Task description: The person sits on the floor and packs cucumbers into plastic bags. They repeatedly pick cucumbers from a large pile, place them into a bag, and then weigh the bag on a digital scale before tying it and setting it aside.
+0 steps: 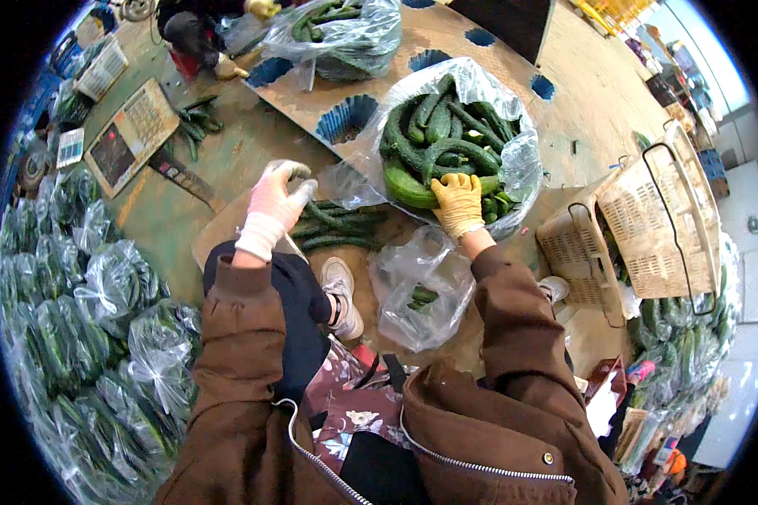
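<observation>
A large clear plastic bag (526, 160) full of cucumbers (440, 126) stands in front of me with its mouth spread wide. My right hand (459, 202), in a yellow glove, has its fingers curled over a thick, lighter green cucumber (408, 187) at the bag's near side. To the left, my left hand (282, 194) in a whitish glove hovers with bent fingers, a gap showing between them and the thumb, and nothing visible inside. Just beside it lies a pile of loose cucumbers (337, 227). Between my feet sits a smaller clear bag (421, 290) with a few cucumbers in it.
Beige plastic crates (657, 210) stand at the right. A scale with a keypad (135, 135) is at the left, near loose cucumbers (195, 126). Many bagged cucumbers (76, 311) line the left side. Another filled bag (337, 38) and a co-worker's gloved hand (230, 67) are farther off.
</observation>
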Demonstrator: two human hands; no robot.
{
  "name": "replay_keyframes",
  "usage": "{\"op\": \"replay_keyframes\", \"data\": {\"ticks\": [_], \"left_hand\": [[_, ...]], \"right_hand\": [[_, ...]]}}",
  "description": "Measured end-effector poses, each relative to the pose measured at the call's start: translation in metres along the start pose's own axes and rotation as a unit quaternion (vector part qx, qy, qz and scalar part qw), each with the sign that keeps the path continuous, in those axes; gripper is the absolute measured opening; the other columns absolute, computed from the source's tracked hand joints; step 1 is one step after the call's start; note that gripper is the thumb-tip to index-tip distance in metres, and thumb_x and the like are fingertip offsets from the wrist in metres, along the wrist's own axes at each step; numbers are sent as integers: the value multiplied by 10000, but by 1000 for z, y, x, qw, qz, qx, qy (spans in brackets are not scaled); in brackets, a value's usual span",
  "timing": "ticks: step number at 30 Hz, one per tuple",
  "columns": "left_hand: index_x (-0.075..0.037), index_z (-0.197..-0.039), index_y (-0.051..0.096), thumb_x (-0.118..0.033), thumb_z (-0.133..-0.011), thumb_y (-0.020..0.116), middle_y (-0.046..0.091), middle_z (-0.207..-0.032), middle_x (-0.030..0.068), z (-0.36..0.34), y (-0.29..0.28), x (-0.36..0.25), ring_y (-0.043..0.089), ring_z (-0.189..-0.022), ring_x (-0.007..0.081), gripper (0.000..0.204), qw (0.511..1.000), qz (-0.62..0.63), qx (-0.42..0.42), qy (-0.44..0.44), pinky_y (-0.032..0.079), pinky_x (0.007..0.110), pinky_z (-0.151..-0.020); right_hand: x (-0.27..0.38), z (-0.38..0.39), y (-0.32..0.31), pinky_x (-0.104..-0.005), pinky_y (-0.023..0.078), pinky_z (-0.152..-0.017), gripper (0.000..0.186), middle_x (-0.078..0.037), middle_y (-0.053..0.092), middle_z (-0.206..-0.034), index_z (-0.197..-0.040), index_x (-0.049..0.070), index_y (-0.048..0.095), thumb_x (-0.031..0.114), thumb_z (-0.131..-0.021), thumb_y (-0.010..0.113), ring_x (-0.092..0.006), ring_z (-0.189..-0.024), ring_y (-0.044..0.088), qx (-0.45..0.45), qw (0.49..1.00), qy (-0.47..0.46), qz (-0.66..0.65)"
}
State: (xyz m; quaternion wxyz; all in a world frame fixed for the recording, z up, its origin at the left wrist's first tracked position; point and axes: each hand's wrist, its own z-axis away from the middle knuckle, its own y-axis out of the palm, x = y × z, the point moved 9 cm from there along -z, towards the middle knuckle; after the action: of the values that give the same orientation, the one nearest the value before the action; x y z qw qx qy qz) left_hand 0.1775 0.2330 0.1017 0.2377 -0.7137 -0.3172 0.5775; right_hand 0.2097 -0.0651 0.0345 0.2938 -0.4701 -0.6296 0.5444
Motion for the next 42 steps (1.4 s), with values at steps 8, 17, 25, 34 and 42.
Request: {"op": "replay_keyframes", "data": {"ticks": [8, 17, 25, 34, 42], "left_hand": [[-79, -947, 645, -242, -765, 699, 587, -990, 121, -12, 12, 20, 604, -830, 259, 251, 998, 35, 29, -38, 485, 343, -768], [-82, -936, 636, -232, -756, 696, 590, -985, 139, -15, 35, 0, 599, -858, 287, 242, 997, 42, 60, 5, 478, 355, -772], [-32, -940, 621, -144, -771, 674, 584, -943, 160, -19, 57, -38, 598, -839, 290, 210, 993, 50, 98, 50, 477, 346, -767], [-18, -932, 619, -151, -770, 665, 605, -938, 169, -18, 115, -64, 602, -844, 312, 215, 979, 70, 167, 92, 480, 359, -767], [-28, -917, 630, -298, -797, 606, 628, -943, 197, 13, 174, -78, 587, -916, 362, 296, 933, -10, 327, 150, 455, 415, -810]], "right_hand": [[-3, 54, -80, -387, 390, -923, 585, -80, 557, -1085, -1180, 136, 574, 165, -626, 761, -242, -1019, 515, 64, 946, 33, -316], [-33, 175, -76, -303, 494, -769, 455, -76, 646, -958, -1169, 9, 552, 87, -746, 699, -182, -839, 617, -110, 480, 326, -807], [-259, 170, -284, -379, 478, -855, 331, -106, 574, -1084, -1213, 66, 466, 265, -949, 483, -248, -967, 578, -402, 521, 217, -721], [-451, 232, -385, -415, 473, -877, 349, -120, 576, -1095, -1166, 19, 505, 270, -924, 507, -248, -987, 561, -579, 502, 247, -593], [-186, 249, -47, -292, 460, -583, 312, -76, 640, -695, -839, 32, 649, 329, -894, 570, -163, -568, 557, -126, 479, 426, -757]]}}
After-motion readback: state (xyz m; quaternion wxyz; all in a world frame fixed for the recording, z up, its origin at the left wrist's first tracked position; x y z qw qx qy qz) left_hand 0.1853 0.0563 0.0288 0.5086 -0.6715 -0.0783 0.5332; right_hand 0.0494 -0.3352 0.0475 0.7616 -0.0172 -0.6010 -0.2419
